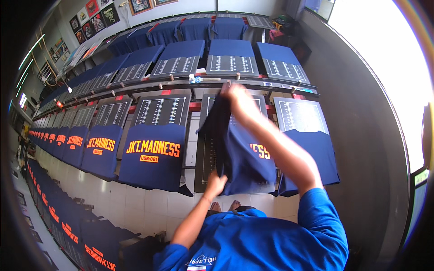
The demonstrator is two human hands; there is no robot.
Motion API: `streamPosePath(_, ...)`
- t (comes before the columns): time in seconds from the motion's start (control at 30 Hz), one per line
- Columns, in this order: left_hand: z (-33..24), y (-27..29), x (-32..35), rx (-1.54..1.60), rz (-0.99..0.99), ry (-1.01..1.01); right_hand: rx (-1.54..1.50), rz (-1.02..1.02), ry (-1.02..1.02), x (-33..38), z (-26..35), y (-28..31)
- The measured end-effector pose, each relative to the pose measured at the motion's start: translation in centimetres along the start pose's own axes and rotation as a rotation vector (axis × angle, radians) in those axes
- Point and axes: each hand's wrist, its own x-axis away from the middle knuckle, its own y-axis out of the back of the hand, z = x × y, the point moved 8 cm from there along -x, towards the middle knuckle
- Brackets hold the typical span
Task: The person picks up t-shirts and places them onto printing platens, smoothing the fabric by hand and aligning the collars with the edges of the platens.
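A navy T-shirt [246, 160] with orange lettering is bunched and partly lifted off the dark, grid-marked printing board [206, 156] in front of me. My right hand [237, 95], blurred by motion, is closed on the shirt's far end, raised near the far edge of the board. Close to my body, my left hand [216, 184] grips the near part of the same shirt at the board's lower middle. Folds of cloth hang between the two hands and hide part of the lettering. The board's left strip is bare.
To the left, another board carries a navy shirt [153, 156] with orange print, first in a long row. A plain navy shirt [307, 151] lies on the board to the right. Beyond a metal rail [176, 85] holding a small white bottle [191, 78] stand more shirt-covered boards. A grey wall [357, 149] borders the right.
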Motion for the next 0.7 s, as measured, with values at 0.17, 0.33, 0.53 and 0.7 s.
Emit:
streamPosePath(0.17,-13.8,16.8,-15.6,0.369,-0.534,-0.358,0.332,-0.465,0.019,-7.4,-2.9,27.5)
streamPosePath(0.33,-24.0,28.1,-10.3,0.327,-0.575,-0.62,-0.078,-0.483,-0.36,3.6,-4.3,31.2)
streamPosePath(0.53,-20.2,24.4,-0.6,-0.197,-0.287,-0.572,-1.102,-0.748,-0.921,20.9,-11.0,20.9)
streamPosePath(0.7,-10.5,19.9,4.5,-0.294,-0.055,-0.266,-1.13,-0.752,-1.279,37.0,-15.3,9.6)
